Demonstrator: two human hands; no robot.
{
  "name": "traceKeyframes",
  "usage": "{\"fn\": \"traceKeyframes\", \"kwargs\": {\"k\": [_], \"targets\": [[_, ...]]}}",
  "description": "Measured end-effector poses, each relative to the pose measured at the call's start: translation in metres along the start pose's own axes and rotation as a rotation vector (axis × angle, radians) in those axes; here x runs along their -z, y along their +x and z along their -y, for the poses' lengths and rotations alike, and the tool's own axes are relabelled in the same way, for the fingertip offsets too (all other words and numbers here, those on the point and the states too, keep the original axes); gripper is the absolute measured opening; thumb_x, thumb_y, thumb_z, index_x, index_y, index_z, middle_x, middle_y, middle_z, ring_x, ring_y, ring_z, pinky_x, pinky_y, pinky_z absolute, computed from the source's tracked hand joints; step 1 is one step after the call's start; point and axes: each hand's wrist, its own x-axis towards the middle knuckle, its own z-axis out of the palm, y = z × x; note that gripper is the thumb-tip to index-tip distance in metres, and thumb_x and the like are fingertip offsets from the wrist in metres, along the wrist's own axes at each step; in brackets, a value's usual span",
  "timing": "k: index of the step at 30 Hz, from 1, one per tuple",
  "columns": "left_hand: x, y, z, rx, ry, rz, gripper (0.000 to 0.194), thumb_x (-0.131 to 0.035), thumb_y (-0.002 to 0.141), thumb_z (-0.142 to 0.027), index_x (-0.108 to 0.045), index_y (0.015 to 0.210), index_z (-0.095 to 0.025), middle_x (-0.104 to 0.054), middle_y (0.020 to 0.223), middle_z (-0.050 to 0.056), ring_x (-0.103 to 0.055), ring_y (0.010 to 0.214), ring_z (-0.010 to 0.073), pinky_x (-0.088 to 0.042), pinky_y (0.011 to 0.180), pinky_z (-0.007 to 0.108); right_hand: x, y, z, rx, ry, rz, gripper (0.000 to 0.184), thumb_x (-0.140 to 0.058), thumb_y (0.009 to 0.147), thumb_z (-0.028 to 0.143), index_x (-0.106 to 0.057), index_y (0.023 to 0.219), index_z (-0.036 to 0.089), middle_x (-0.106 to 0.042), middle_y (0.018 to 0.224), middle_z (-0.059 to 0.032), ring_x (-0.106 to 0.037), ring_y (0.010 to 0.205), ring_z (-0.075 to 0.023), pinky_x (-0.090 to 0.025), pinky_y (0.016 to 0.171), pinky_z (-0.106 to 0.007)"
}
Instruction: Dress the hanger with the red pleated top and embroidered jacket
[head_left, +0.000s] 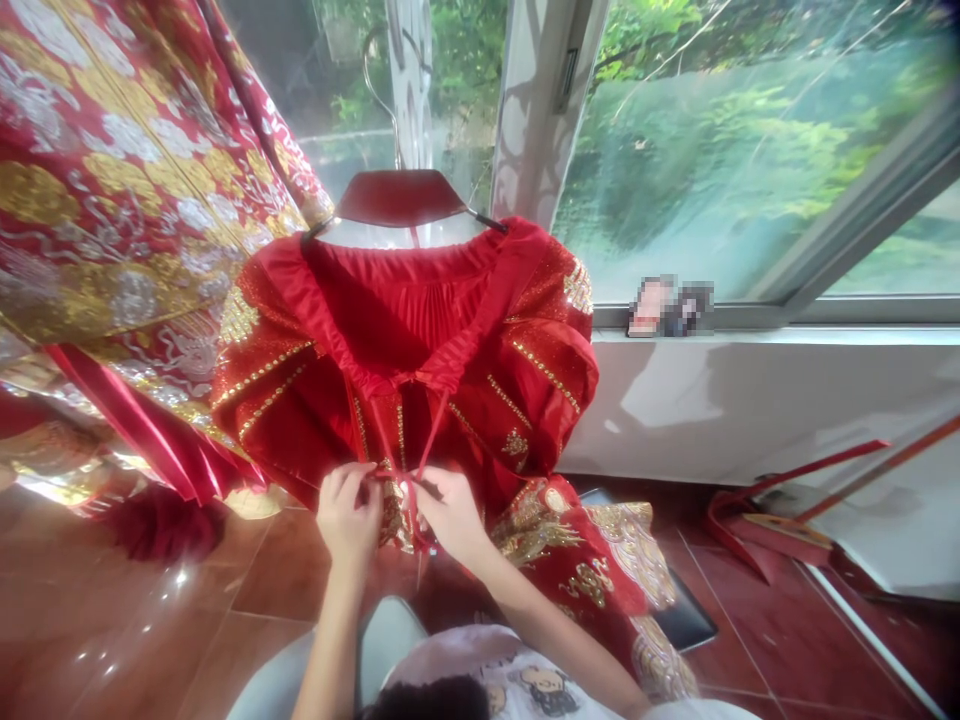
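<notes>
Red drawstring (434, 430) ends look pinched in left hand (349, 508) and right hand (451, 515), below the gathered opening of a beaded garment (480, 420) hung on a hanger (401, 197) by the window (720, 190). Tying seems underway, I'd say; next calls for an even pull.

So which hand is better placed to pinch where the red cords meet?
Probably the right hand: it is right beside where the red cords meet, while the left hand sits farther out.
</notes>
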Motion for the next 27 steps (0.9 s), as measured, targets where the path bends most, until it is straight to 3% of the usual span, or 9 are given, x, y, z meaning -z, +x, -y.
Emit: {"fn": "traceKeyframes", "kwargs": {"k": [3,6,11,14,16,18,20,23,27], "targets": [[-0.004,0.002,0.004,-0.033,0.225,-0.051,0.012,-0.059,0.079,-0.011,-0.070,0.076,-0.017,-0.066,0.075,0.004,-0.055,0.069,0.0170,-0.044,0.060,0.026,-0.001,-0.001,0.000,0.037,-0.025,-0.004,0.024,-0.059,0.080,0.034,-0.062,0.066,0.014,-0.056,0.056,0.0011,-0.048,0.045,-0.0067,-0.037,0.043,-0.017],[-0.009,0.006,0.008,0.022,0.282,-0.048,0.011,-0.060,0.077,-0.014,-0.070,0.077,-0.018,-0.066,0.077,0.004,-0.055,0.070,0.0185,-0.043,0.061,0.027,-0.001,-0.001,0.000,0.065,-0.049,-0.021,0.024,-0.059,0.080,0.032,-0.061,0.065,0.014,-0.057,0.056,0.0008,-0.049,0.046,-0.0067,-0.038,0.045,-0.017],[-0.006,0.014,0.022,0.245,0.220,0.203,0.017,-0.054,0.076,-0.015,-0.070,0.078,-0.019,-0.069,0.087,0.009,-0.058,0.083,0.0260,-0.046,0.076,0.037,0.002,-0.001,-0.003,-0.010,-0.013,-0.030,0.020,-0.060,0.079,0.035,-0.063,0.077,0.015,-0.060,0.060,0.0008,-0.044,0.038,-0.0059,-0.032,0.037,-0.017],[0.005,0.020,0.028,0.336,-0.184,0.357,0.029,-0.061,0.069,-0.021,-0.072,0.096,-0.020,-0.070,0.106,0.009,-0.060,0.105,0.0310,-0.042,0.098,0.047,0.004,0.000,-0.006,-0.017,0.007,-0.043,0.022,-0.059,0.079,0.037,-0.062,0.079,0.015,-0.061,0.060,0.0004,-0.044,0.038,-0.0059,-0.032,0.036,-0.018],[0.014,0.023,0.022,0.379,-0.632,0.439,0.047,-0.065,0.067,-0.030,-0.068,0.113,-0.021,-0.066,0.123,0.009,-0.056,0.120,0.0312,-0.038,0.107,0.046,0.004,0.001,-0.007,-0.006,0.000,-0.030,0.022,-0.058,0.081,0.037,-0.062,0.079,0.015,-0.060,0.061,0.0003,-0.044,0.039,-0.0057,-0.033,0.037,-0.018],[0.018,0.026,0.007,0.438,-0.927,0.488,0.051,-0.065,0.073,-0.036,-0.064,0.122,-0.021,-0.063,0.130,0.009,-0.053,0.125,0.0288,-0.039,0.108,0.040,0.004,0.003,-0.005,0.017,-0.037,-0.002,0.022,-0.057,0.082,0.036,-0.063,0.080,0.014,-0.058,0.060,0.0010,-0.044,0.040,-0.0058,-0.034,0.039,-0.018],[0.018,0.026,-0.012,0.535,-0.946,0.522,0.043,-0.061,0.081,-0.038,-0.066,0.120,-0.020,-0.066,0.123,0.009,-0.059,0.117,0.0259,-0.044,0.102,0.036,0.005,0.004,-0.002,0.040,-0.091,0.043,0.022,-0.055,0.083,0.034,-0.065,0.082,0.014,-0.054,0.056,0.0027,-0.043,0.040,-0.0060,-0.034,0.040,-0.018],[0.010,0.024,-0.034,0.592,-0.773,0.557,0.033,-0.051,0.091,-0.042,-0.071,0.097,-0.017,-0.071,0.089,0.007,-0.066,0.083,0.0194,-0.050,0.076,0.028,0.011,0.007,0.007,0.101,-0.177,0.120,0.020,-0.052,0.085,0.028,-0.067,0.083,0.014,-0.049,0.053,0.0045,-0.042,0.042,-0.0063,-0.033,0.042,-0.018],[0.002,0.027,-0.041,0.371,-0.500,0.498,0.041,-0.052,0.091,-0.041,-0.060,0.059,-0.016,-0.054,0.054,0.000,-0.047,0.051,0.0112,-0.036,0.051,0.022,0.026,0.010,0.029,0.226,-0.366,0.156,0.020,-0.051,0.084,0.018,-0.063,0.068,0.014,-0.054,0.058,0.0025,-0.044,0.051,-0.0071,-0.035,0.050,-0.018]]}}
